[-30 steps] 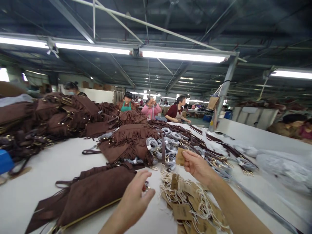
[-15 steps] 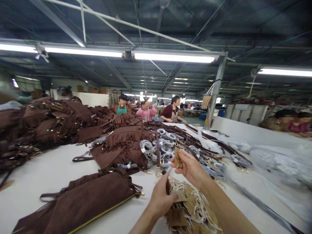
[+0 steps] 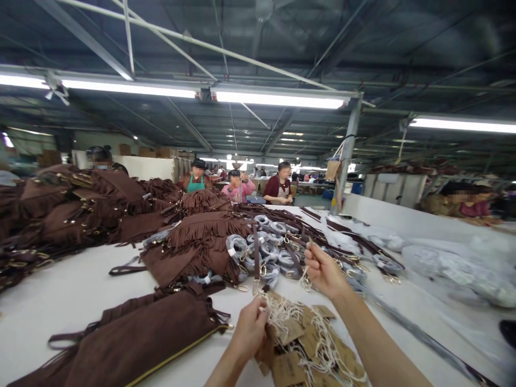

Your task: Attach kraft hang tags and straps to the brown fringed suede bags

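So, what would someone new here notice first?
Probably the big heap of dark brown bags at the back left of the white table. Then the pile of tan tags with white strings, low and right of centre, with the left hand at its edge. Above it, the right hand pinches one tag.

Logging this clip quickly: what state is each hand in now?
Left hand: fingers curled at the tag pile; whether it grips anything cannot be told.
Right hand: closed, holding a brown tag.
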`<move>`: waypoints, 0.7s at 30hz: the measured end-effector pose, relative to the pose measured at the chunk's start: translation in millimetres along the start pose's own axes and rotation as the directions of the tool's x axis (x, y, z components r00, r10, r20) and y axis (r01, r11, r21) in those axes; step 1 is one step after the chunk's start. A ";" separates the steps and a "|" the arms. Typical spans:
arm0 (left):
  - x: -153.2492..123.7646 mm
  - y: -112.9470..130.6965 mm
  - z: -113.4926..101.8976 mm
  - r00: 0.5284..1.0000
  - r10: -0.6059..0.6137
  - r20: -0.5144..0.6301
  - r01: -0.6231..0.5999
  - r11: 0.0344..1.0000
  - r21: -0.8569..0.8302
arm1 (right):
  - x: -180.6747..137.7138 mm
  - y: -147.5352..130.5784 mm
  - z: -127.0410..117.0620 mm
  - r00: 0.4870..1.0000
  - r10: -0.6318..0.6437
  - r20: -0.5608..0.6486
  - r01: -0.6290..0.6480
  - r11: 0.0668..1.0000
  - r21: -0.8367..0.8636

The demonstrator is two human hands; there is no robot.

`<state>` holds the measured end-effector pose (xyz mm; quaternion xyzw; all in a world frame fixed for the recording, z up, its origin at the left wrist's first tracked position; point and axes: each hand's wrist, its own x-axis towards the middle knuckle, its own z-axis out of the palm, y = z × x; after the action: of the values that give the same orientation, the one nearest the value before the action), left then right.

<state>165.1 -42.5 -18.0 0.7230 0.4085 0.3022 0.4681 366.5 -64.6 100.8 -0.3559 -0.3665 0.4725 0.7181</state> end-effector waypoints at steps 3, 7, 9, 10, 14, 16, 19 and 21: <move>0.2 2.1 0.6 1.000 0.002 0.028 -0.004 0.997 0.083 | 0.8 -12.4 1.7 0.999 -0.034 0.021 0.032 0.994 0.102; -3.9 9.5 -1.4 0.995 0.097 0.013 -0.097 0.970 0.222 | 0.8 -29.5 14.5 0.996 -0.059 0.066 0.046 0.982 0.184; -6.3 11.4 -3.2 0.993 0.118 0.022 -0.120 0.954 0.274 | 0.7 -37.8 21.7 0.995 -0.057 0.082 0.040 0.980 0.197; -7.3 11.5 -4.0 0.993 0.117 0.028 -0.120 0.948 0.295 | 0.6 -41.8 25.2 0.994 -0.057 0.088 0.038 0.979 0.202; -9.9 11.9 -8.8 0.992 0.121 0.038 -0.127 0.935 0.331 | -1.8 -52.0 39.1 0.994 -0.063 0.093 0.041 0.974 0.221; -11.3 18.2 -13.5 0.985 0.171 0.010 -0.168 0.953 0.252 | -4.6 -48.9 47.6 0.995 -0.048 0.091 0.028 0.978 0.205; -18.1 39.8 -23.7 0.991 0.125 -0.051 -0.130 0.984 -0.118 | -11.5 -31.4 63.7 0.995 -0.020 0.101 0.003 0.985 0.170; -26.8 57.5 -30.7 0.999 0.034 0.032 -0.015 0.885 -0.465 | -17.6 -15.2 76.2 0.993 0.000 0.119 -0.019 0.987 0.157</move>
<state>144.7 -65.9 45.3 0.6010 0.3061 0.3829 0.6313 302.1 -73.1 146.9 -0.2712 -0.3682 0.5236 0.7188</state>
